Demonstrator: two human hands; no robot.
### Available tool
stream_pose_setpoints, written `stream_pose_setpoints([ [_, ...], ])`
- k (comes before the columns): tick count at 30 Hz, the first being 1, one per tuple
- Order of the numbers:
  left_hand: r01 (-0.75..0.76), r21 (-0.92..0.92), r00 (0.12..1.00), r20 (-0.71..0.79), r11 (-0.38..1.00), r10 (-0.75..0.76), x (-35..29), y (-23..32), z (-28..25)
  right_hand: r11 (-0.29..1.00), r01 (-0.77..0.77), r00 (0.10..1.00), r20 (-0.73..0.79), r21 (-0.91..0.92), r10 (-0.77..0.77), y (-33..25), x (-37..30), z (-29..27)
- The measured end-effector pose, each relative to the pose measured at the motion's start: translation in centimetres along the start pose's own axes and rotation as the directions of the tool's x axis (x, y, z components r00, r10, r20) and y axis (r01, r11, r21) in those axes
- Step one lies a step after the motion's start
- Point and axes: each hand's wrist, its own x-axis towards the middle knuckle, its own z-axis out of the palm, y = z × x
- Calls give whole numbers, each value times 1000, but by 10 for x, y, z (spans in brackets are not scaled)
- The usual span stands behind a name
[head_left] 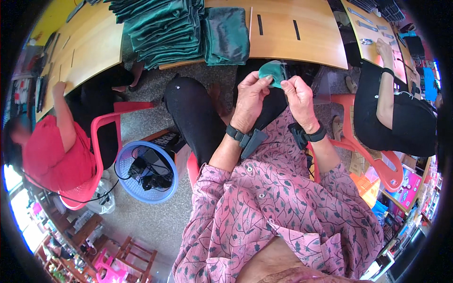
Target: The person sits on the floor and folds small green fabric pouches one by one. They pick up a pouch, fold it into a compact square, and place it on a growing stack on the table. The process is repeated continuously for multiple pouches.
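Note:
In front of my knees, both hands are raised and close together. My left hand (250, 96) pinches a small, rounded piece of shiny green satin cloth (270, 69) between thumb and fingers. At the cloth's right edge, my right hand (300, 101) is closed with the thumb pressed on the fingers. A clear, glossy strip, possibly plastic, shows beside the right fingertips; its kind is too small to tell. Just beyond the hands, a tall stack of folded green satin cloths (165, 35) rests on the table, with a lower green pile (227, 35) beside it.
The wooden table (311, 28) has dark slots and its edge runs past my knees. A blue basket (124, 186) with black cables stands on the floor at left. A person in red (52, 151) sits left, another in black (401, 111) sits right, both on red chairs.

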Motion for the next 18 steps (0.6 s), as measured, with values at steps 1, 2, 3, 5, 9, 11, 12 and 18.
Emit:
stream_pose_setpoints([
  [1, -34, -58, 999, -21, 998, 33, 0, 2, 2, 1000, 16, 1000, 16, -2, -16, 1, -2, 2],
  [2, -15, -123, 999, -42, 992, 10, -1, 2, 3, 1000, 31, 999, 32, -3, -31, 2, -5, 6],
  [3, 0, -155, 999, -41, 988, -6, -1, 2, 3, 999, 47, 998, 48, -4, -47, 1, -7, 8],
  [5, 27, -217, 999, -39, 976, -36, -1, 3, 3, 996, 79, 991, 112, -40, -74, 1, -7, 7],
  [9, -3, -159, 1000, -28, 987, -2, 3, 14, -3, 981, -114, 989, 110, 154, 98, 4, -10, 1],
  [11, -31, 14, 998, -54, 999, 32, 4, 13, -4, 935, -214, 977, 62, 281, 205, -3, -7, -2],
  [12, -37, 59, 998, -52, 998, 40, 6, 5, -7, 937, -207, 978, 49, 283, 201, -4, -3, -4],
  [18, -44, 318, 999, 39, 947, 34, -1, 1, -2, 934, -207, 978, 41, 290, 204, -1, 17, -3],
])
